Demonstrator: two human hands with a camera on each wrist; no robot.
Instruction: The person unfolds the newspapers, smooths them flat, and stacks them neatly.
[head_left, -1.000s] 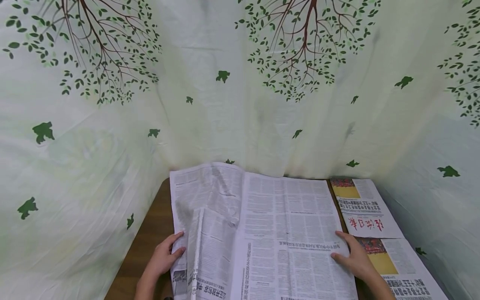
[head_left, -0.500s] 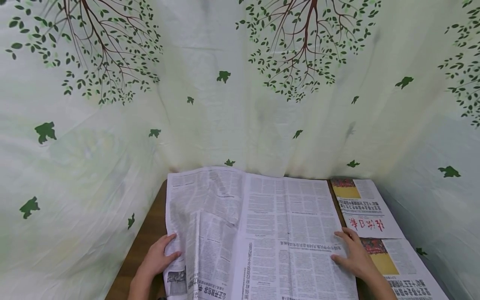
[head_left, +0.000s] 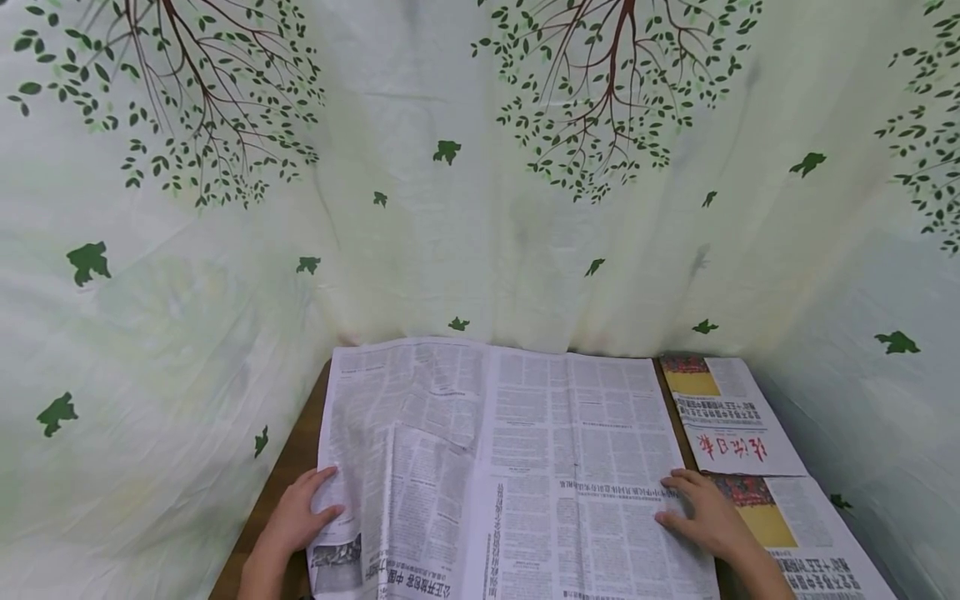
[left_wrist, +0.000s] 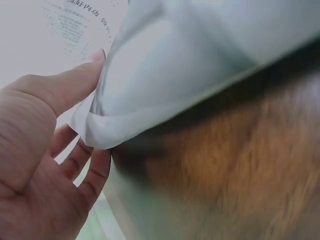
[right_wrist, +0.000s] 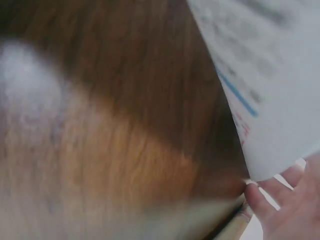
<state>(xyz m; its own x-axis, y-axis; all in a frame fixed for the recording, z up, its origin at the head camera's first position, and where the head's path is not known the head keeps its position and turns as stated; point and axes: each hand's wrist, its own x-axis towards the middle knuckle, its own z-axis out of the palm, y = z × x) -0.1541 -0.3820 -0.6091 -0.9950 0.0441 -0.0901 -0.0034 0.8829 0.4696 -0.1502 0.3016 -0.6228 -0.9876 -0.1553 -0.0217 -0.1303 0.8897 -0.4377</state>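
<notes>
A newspaper [head_left: 525, 467] lies spread wide on the table, its print upside down from here. Its left page is wavy and creased, with a fold standing up along it; the right page lies flatter. My left hand [head_left: 296, 515] grips the left edge, thumb on top and fingers beneath, as the left wrist view shows with the sheet's edge [left_wrist: 135, 120] between them. At the right edge my right hand [head_left: 708, 517] holds the paper, its thumb over the page. In the right wrist view the fingers are at the corner of the sheet [right_wrist: 280, 125], and the thumb is hidden.
Two folded newspapers, a far one [head_left: 742, 417] and a nearer one [head_left: 817, 533], lie at the right with coloured pictures and headlines. Dark wood of the table [head_left: 300, 442] shows at the left. A leaf-patterned cloth [head_left: 480, 225] hangs close around the back and sides.
My left hand has moved left and slightly down, drawing the left page outward so it lies wider and lower. My right hand stays near the right edge, its fingers shifting slightly.
</notes>
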